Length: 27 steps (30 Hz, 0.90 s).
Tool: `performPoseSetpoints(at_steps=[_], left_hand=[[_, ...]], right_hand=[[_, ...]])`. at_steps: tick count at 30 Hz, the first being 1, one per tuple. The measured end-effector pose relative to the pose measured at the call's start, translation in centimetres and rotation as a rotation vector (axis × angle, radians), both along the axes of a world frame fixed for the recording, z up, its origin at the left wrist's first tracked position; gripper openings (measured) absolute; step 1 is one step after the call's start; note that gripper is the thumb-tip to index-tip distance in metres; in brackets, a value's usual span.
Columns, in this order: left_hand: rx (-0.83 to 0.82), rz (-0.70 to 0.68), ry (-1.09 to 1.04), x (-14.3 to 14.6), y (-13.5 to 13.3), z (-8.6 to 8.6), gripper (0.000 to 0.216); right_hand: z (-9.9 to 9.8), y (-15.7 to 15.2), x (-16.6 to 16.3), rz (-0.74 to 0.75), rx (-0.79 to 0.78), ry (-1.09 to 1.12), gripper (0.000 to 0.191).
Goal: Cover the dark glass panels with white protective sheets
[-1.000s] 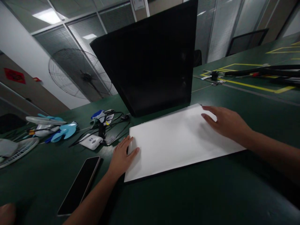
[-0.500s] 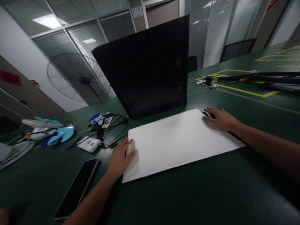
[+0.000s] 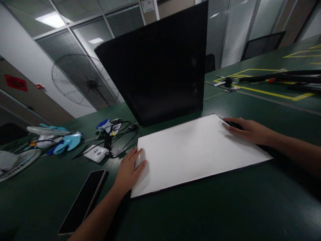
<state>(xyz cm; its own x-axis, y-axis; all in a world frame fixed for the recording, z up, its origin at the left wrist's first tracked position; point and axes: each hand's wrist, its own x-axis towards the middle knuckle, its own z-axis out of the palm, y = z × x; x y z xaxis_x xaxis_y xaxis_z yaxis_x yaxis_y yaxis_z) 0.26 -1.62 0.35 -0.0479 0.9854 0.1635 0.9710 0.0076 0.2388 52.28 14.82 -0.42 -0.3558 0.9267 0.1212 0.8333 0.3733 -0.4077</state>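
Observation:
A flat rectangular white board (image 3: pixel 185 155) with a thin black edge lies on the green table. My left hand (image 3: pixel 129 169) rests over its left edge, fingers apart, thumb on the white face. At the right edge, my right hand (image 3: pixel 250 130) lies with fingers stretched out. One finger or the thumb reaches over the white face, and a dark gap shows between the digits. Neither hand is wrapped round the board. Directly behind the board stands a large black panel (image 3: pixel 160 70), leaning back slightly; what holds it up is hidden.
A phone (image 3: pixel 82 202) lies by my left forearm. Beyond it are a white device with cables (image 3: pixel 96 153), light-blue fan blades (image 3: pixel 69 143) and a white fan grille (image 3: pixel 21 164). Black cables (image 3: pixel 276 77) and yellow tape (image 3: pixel 265 93) are at the far right.
My right hand and the board's right end appear farther right in view. The black panel's top sits higher. My left hand stays on the left edge. The camera view has shifted slightly.

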Motion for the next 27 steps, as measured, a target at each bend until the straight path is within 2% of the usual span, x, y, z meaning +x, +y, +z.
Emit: performPoseSetpoints(at_steps=[5,10,15,18,23,27], left_hand=[[0.008,-0.006,-0.002,0.0,0.3,-0.3,0.065],[0.011,-0.008,-0.003,-0.1,0.3,-0.3,0.064],[0.005,0.009,0.005,-0.1,0.0,-0.1,0.062],[-0.01,0.01,0.012,0.1,-0.1,0.1,0.062],[-0.002,0.01,0.01,0.2,-0.2,0.3,0.061],[0.007,0.006,-0.003,0.0,-0.1,0.1,0.06]], right_hand=[[0.9,-0.8,0.8,0.172,-0.022,-0.014,0.082],[2.7,-2.2,1.2,0.328,-0.194,-0.075,0.094],[4.4,-4.8,-1.4,0.474,-0.268,-0.134,0.11],[4.4,-6.2,-3.1,0.566,-0.312,-0.15,0.117],[3.0,-6.4,-4.4,0.69,-0.241,-0.132,0.102],[2.7,-5.9,-4.3,0.691,-0.157,-0.045,0.093]])
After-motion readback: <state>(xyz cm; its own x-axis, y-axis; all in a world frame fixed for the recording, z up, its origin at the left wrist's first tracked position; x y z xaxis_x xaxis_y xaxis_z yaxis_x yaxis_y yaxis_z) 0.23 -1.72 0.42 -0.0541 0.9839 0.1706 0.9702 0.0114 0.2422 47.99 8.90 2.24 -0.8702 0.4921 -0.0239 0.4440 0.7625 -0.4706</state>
